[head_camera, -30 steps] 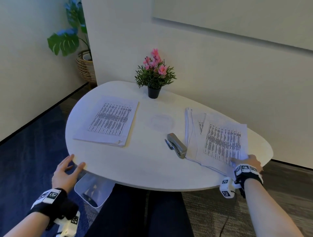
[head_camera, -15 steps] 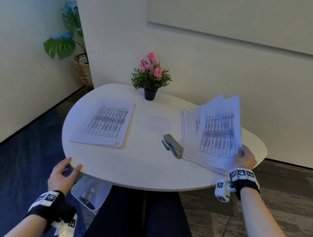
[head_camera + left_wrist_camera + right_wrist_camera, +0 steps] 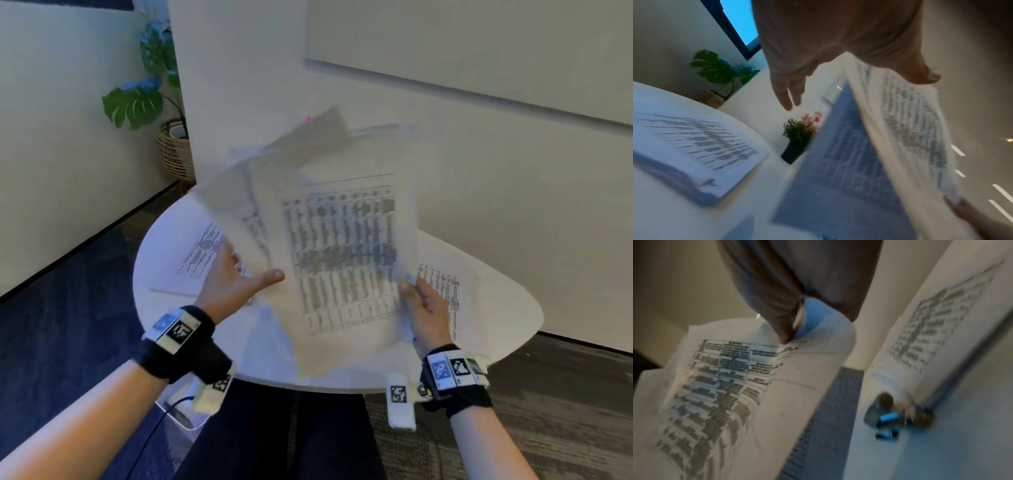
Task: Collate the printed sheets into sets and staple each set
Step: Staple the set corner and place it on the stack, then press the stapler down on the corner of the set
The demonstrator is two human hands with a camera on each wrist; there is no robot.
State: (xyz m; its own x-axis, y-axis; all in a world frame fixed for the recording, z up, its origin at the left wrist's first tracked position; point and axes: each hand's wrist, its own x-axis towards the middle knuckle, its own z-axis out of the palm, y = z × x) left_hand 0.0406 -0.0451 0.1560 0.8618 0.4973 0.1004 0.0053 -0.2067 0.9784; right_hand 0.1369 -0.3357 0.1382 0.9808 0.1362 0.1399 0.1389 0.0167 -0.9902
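While the right hand (image 3: 426,310) pinches the lifted sheets (image 3: 329,253) at their near edge above the surface (image 3: 507,308), the left hand (image 3: 236,281) spreads flat beneath them. Squaring the edges before stapling would serve best. One small pot (image 3: 792,153) holds pink flowers; a basket (image 3: 173,150) holds a leafy plant.

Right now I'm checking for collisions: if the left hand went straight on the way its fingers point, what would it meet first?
Probably the lifted white printed sheets: the left hand opens toward their edge. Past them, depth is unclear.
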